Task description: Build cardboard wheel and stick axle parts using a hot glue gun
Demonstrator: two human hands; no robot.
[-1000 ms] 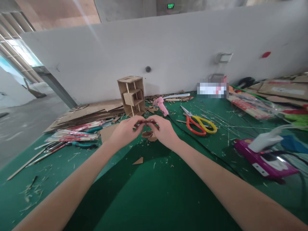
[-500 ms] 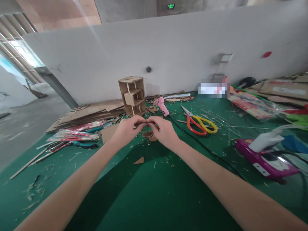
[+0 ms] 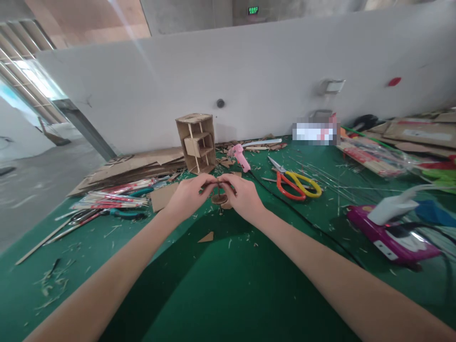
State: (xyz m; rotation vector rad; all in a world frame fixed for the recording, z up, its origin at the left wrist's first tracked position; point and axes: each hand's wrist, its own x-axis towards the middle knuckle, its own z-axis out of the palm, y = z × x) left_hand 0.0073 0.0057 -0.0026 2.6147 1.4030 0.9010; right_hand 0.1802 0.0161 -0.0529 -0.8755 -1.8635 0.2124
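Observation:
Fingertips of my left hand (image 3: 190,194) and my right hand (image 3: 242,191) meet at the top of a small cardboard piece (image 3: 219,198). It has a round disc with a thin upright stem, and both hands pinch the stem's upper end. A short stub shows beneath the disc. Part of another curved cardboard bit is hidden behind my right fingers. Behind my hands stands a small cardboard shelf (image 3: 194,145) with thin stick posts. A pink glue gun (image 3: 241,156) lies just beyond my right hand.
Scissors (image 3: 294,183) with orange and yellow handles lie to the right. A purple power strip (image 3: 392,237) sits nearer on that side. Bundled sticks (image 3: 110,199), pliers (image 3: 126,214) and stacked cardboard (image 3: 138,166) lie left. A cardboard triangle (image 3: 206,237) rests in front.
Hands and disc piece stay in nearly the same place. The view has shifted very slightly; the disc appears a little higher, closer to my fingers.

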